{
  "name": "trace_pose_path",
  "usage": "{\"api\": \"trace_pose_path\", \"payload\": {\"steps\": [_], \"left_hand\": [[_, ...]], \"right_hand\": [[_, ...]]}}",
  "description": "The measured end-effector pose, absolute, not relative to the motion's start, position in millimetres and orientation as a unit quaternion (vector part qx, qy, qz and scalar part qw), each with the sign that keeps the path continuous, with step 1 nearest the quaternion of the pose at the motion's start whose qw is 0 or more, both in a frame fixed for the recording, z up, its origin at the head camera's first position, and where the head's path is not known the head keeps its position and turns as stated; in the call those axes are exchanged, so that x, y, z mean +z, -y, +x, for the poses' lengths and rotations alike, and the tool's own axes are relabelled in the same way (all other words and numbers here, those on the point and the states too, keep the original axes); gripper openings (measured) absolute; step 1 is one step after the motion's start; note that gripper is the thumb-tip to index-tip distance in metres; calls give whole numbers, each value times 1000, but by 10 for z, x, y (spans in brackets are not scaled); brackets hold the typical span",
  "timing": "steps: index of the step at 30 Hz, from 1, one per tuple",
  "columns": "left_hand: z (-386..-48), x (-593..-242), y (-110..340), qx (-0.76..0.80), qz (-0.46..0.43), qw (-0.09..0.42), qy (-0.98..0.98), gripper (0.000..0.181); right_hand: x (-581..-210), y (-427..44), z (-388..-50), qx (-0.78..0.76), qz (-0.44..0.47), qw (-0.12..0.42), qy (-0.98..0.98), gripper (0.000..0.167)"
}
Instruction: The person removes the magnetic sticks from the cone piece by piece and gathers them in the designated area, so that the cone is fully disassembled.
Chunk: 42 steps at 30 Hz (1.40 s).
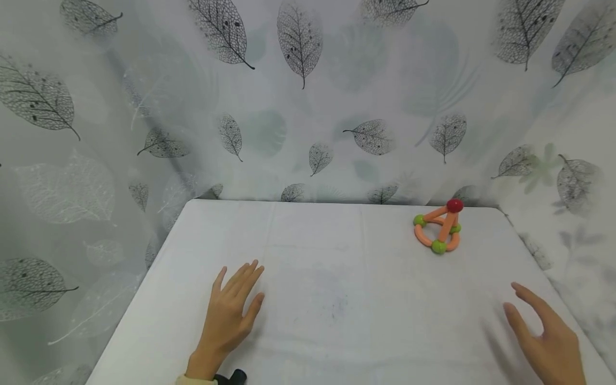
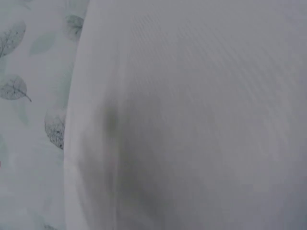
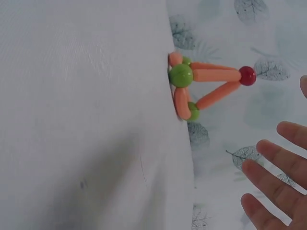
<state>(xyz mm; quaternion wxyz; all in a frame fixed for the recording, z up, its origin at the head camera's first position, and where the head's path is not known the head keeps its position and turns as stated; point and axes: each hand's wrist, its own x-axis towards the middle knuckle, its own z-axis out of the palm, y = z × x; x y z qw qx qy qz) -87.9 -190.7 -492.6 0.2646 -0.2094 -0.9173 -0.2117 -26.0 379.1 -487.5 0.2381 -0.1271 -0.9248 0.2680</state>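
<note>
A toy pyramid (image 1: 449,227) made of orange rods, with green balls round its curved base and a red ball on top, stands near the table's back right. The same toy (image 3: 216,75) appears sideways in the right wrist view. My left hand (image 1: 233,310) is over the left half of the table, fingers extended and holding nothing. At the front right, my right hand (image 1: 548,337) has its thumb and index finger apart with nothing between them; the toy is beyond it. Several spread fingers of the right hand (image 3: 278,177) show in the right wrist view. The left wrist view shows no hand.
A white cloth covers the table (image 1: 313,299). Behind and beside it hangs a leaf-printed curtain (image 1: 298,107). A small black object (image 1: 237,377) is at the left wrist, by the sleeve. The table's left edge (image 2: 72,96) shows in the left wrist view.
</note>
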Motion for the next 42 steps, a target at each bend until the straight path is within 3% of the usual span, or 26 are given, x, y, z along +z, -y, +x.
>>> {"api": "trace_pose_path", "payload": {"steps": [6,17,27,35,42], "left_hand": [[-969,-4980,1658,-270,-211,276,898,49],[-1112,-5120,1194,-389,-202,225,870,39],[-1266,-5218,861,-555,-169,102,808,36],[-1332,-5314,653,-620,-173,69,762,36],[-1312,-5371,555,-668,-193,40,717,38]], "right_hand": [[-4892,-3666,-423,367,-125,189,902,51],[-4961,-3415,-837,447,-113,170,871,51],[-5062,-3255,-1310,516,-166,146,827,53],[-5163,-3190,-1524,545,-213,165,794,52],[-5183,-3172,-1659,516,-224,124,818,58]]}}
